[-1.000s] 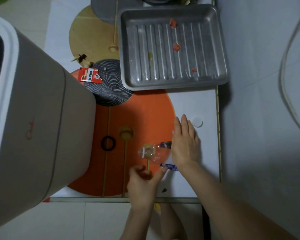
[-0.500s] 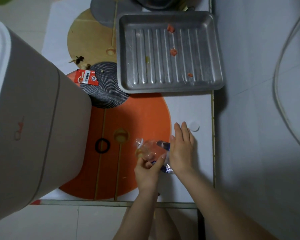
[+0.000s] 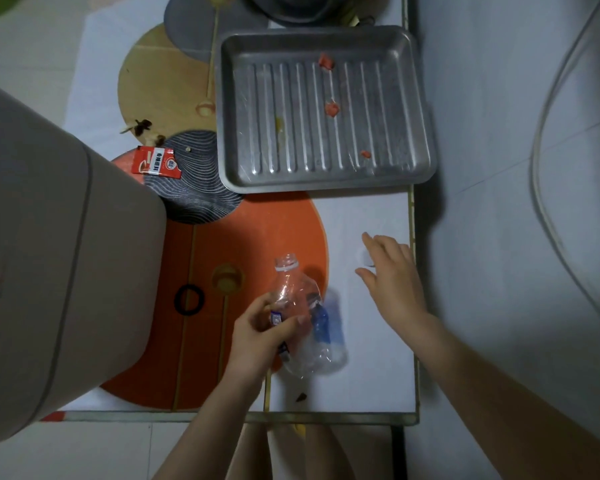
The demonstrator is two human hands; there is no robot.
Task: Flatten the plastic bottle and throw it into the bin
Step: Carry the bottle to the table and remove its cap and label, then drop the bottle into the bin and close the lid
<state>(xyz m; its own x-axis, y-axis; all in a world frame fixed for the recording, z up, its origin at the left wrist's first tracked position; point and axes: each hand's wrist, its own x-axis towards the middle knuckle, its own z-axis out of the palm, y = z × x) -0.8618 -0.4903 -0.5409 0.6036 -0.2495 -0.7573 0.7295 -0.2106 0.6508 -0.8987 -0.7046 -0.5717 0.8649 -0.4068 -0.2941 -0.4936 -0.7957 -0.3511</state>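
A crumpled clear plastic bottle (image 3: 302, 313) with a blue label and an open neck is held above the table, neck pointing away from me. My left hand (image 3: 260, 327) grips it around the middle. My right hand (image 3: 392, 275) is off the bottle, fingers spread, hovering over the white bottle cap (image 3: 363, 256) on the white part of the table. The tall grey bin (image 3: 49, 258) stands at the left, its side filling that part of the view; its opening is out of frame.
A ribbed metal tray (image 3: 423, 133) with red scraps sits at the back. A red sachet (image 3: 156, 161) lies on a striped round mat (image 3: 194, 195). A black ring (image 3: 189, 300) rests on the orange mat (image 3: 257, 230). The table's front edge (image 3: 326, 418) is close to me.
My right hand let go of the bottle and moved right toward the cap. My left hand took hold of the flattened bottle and lifted it off the table.
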